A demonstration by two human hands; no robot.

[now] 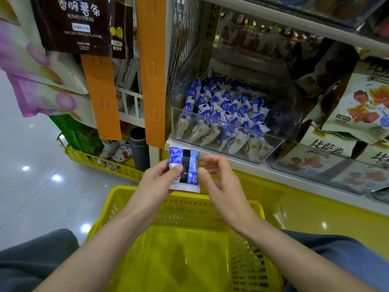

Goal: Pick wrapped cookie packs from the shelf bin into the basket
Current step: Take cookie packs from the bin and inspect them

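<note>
While the left hand (159,179) pinches the blue cookie pack (185,171) by its left edge over the yellow basket (189,209), the right hand (220,183) hangs loose beside it. The pack looks light and crushable, so an edge hold suits.

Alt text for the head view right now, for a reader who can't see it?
The left hand pinches a blue wrapped cookie pack above the yellow basket, with the right hand open close beside the pack's right edge. Behind, a clear shelf bin holds many more such packs.
</note>
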